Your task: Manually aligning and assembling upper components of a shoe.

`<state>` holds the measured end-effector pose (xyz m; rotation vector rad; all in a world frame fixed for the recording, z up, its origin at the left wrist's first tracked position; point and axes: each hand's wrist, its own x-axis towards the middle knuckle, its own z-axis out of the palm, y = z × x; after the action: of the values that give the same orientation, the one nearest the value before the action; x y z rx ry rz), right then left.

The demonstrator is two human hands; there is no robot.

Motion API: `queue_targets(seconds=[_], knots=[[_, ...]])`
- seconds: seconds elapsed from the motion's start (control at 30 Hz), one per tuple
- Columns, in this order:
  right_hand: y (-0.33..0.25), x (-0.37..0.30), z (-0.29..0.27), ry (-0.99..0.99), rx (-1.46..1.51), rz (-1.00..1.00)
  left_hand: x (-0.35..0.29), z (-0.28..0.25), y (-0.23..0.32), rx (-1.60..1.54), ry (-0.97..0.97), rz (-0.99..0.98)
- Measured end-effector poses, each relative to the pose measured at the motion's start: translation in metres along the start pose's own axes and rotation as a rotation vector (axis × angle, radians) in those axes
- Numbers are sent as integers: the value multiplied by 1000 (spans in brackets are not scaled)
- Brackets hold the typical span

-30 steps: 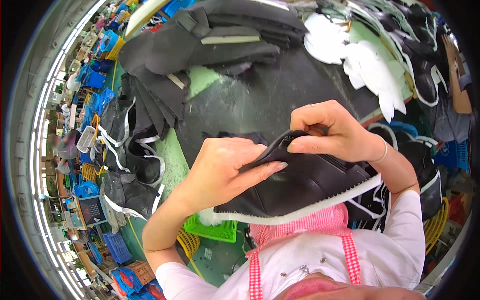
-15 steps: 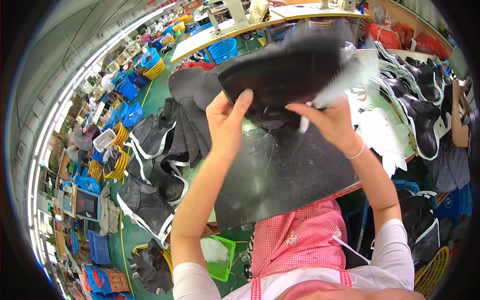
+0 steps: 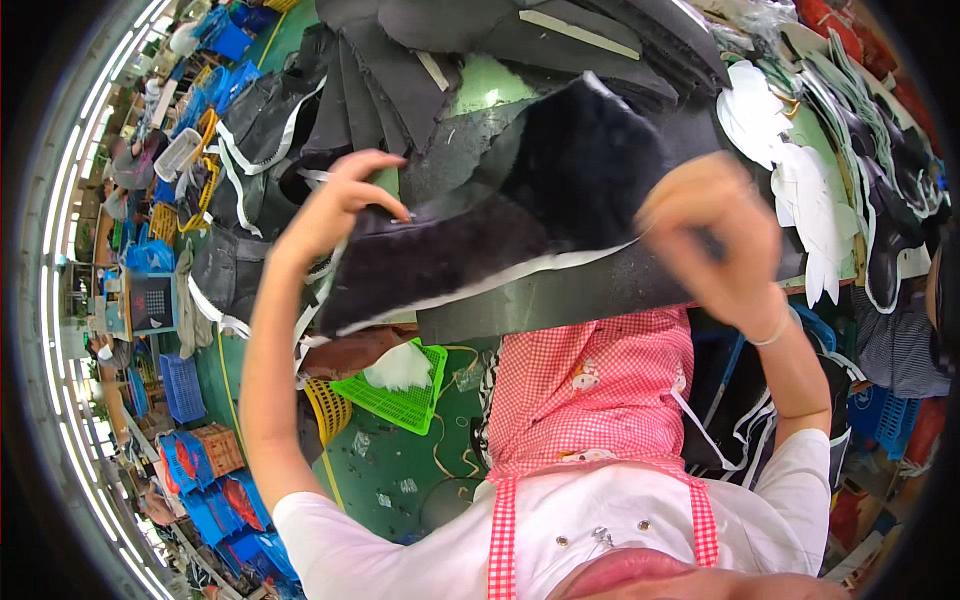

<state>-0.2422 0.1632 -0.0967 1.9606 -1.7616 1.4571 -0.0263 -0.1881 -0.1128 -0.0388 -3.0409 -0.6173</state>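
A black boot upper piece (image 3: 590, 170) with dark fuzzy lining facing up and a white strip along its near edge is spread over the black mat (image 3: 510, 315) on the table. My left hand (image 3: 335, 205) is at the piece's left end, thumb and fingers apart, one fingertip touching or just above it. At the right edge, my right hand (image 3: 715, 240) is curled and blurred by motion. Its fingertips meet the piece's edge, but whether they pinch it is unclear.
Dark cut pieces (image 3: 390, 90) lie fanned at the table's far side. White cut pieces (image 3: 805, 200) and black boot uppers (image 3: 885, 230) lie to the right. More white-edged uppers (image 3: 235, 265) are at the left. Below stand a green basket (image 3: 400, 405) and a yellow basket (image 3: 328, 405).
The raised upper piece has come down onto the mat, lining up. My left hand moved left and its fingers spread; my right hand moved slightly right and down. The view tilted downward.
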Motion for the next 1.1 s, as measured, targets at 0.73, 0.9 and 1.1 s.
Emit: queue_targets(seconds=[0.73, 0.9, 1.1], knots=[[50, -33, 36, -646, 254, 269, 98, 78, 46, -927, 194, -332], [66, -34, 28, -625, 440, 398, 104, 82, 41, -1126, 95, -286], [73, -45, 26, -344, 606, 810, 112, 110, 63, -546, 656, -289]])
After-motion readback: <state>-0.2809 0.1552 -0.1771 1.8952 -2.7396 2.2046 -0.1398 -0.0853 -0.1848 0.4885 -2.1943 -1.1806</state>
